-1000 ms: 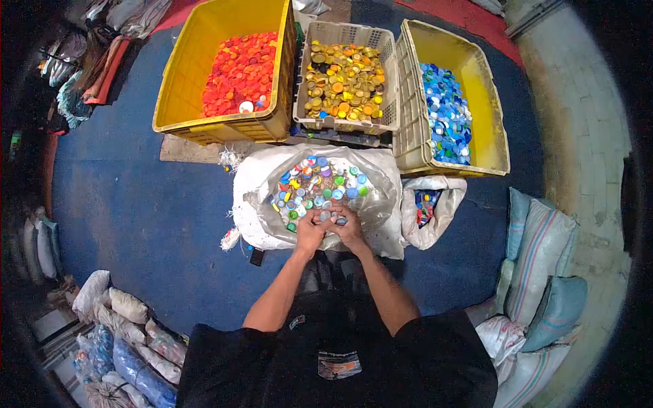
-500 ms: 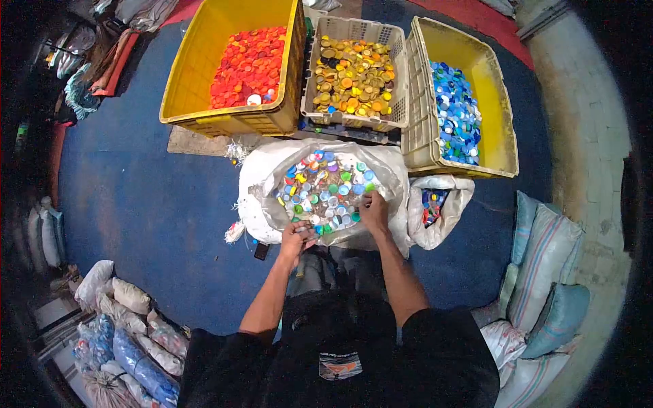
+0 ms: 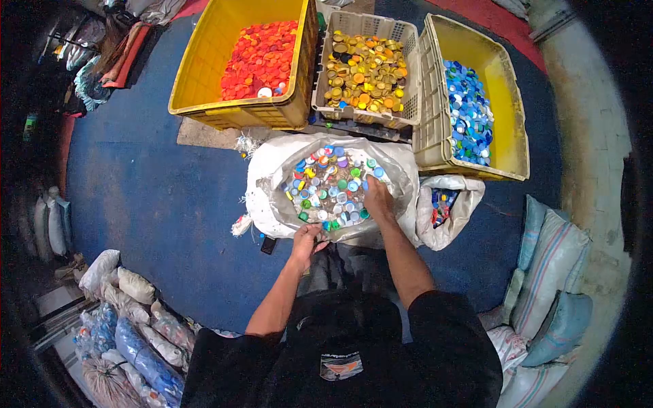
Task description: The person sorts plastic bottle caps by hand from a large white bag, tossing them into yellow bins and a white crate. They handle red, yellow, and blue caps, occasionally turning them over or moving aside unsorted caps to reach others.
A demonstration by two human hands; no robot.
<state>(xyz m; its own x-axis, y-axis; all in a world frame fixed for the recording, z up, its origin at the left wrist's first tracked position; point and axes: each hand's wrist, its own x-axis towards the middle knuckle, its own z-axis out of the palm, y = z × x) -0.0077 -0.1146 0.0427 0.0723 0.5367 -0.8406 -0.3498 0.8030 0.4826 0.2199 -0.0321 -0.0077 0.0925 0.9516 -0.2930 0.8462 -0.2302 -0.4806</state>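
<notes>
An open white sack (image 3: 262, 180) lies in front of me with its rim rolled back. Inside it are mixed bottle caps (image 3: 340, 197) in blue, green, white, yellow and purple, among brown debris. My right hand (image 3: 379, 200) is over the sack's right side, its fingers closed at a light-blue bottle cap (image 3: 366, 184). At the near rim, my left hand (image 3: 308, 243) has its fingers curled together; what they hold, if anything, is hidden. Green and blue caps lie just beyond its fingertips.
Behind the sack stand a yellow bin (image 3: 238, 114) of red caps, a pale crate (image 3: 367, 119) of yellow caps and a yellowish bin (image 3: 469, 170) of blue caps. A smaller sack (image 3: 466, 214) sits at right. Stuffed sacks (image 3: 551, 272) line both sides; a dark phone-like object (image 3: 269, 245) lies left.
My right hand has shifted slightly up, and a light-blue cap now shows at its fingertips. My left hand stays at the near rim, fingers more curled. The whole view has shifted slightly.
</notes>
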